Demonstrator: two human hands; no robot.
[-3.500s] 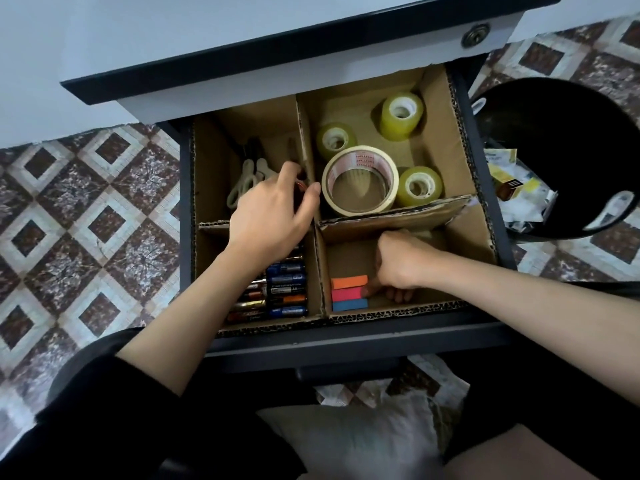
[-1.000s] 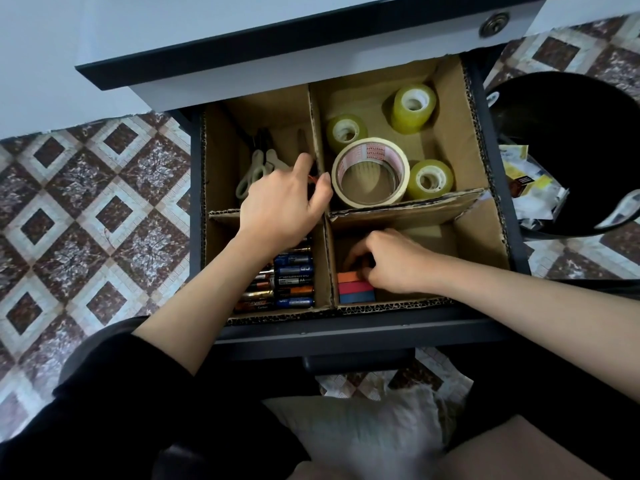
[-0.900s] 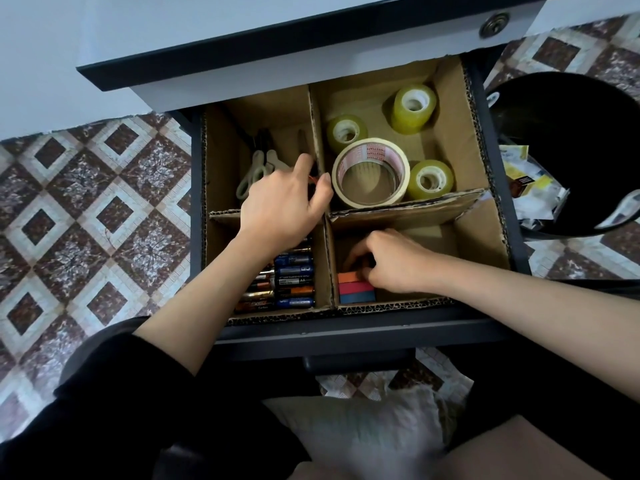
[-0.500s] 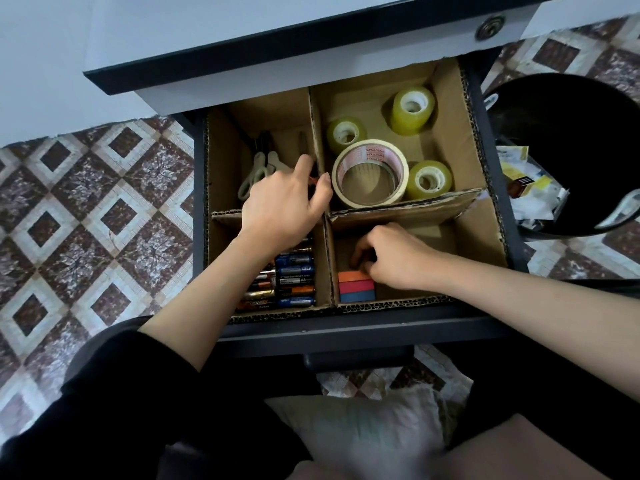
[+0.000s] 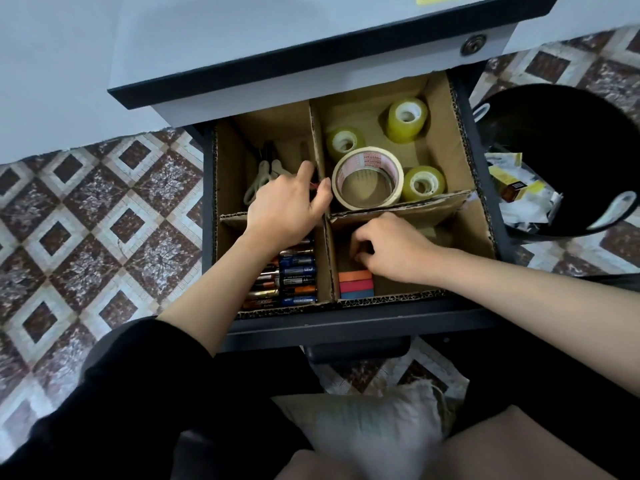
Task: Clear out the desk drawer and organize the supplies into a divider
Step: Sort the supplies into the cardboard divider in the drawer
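Cardboard divider [image 5: 441,133]: sits inside the open drawer [image 5: 346,327]. All four compartments are stocked, so the sorting looks close to done.
Sticky notes [image 5: 356,285]: an orange, pink and blue stack tucked into the front-left corner of the front-right compartment, probably to leave room beside it.
Batteries [image 5: 294,275]: laid side by side in rows in the front-left compartment, packed so they cannot roll.
Tape: one large roll [image 5: 367,178] and three small yellow rolls [image 5: 406,120] share the back-right compartment, holes upward.
Scissors [image 5: 258,183]: back-left compartment, handles toward the person.
Left hand [image 5: 287,209]: palm down over the crossing of the walls. The thumb is on the tape side and the fingers on the scissors side, pinching the centre wall, likely to steady it. A red speck at the fingertips is too small to name.
Right hand [image 5: 391,251]: knuckles up, fingers curled down just behind the sticky notes. Whether they hold anything is hidden.
Bench [image 5: 311,46]: its white top overhangs the drawer's back.
Bin [image 5: 571,133]: black, right of the drawer, with crumpled paper inside.
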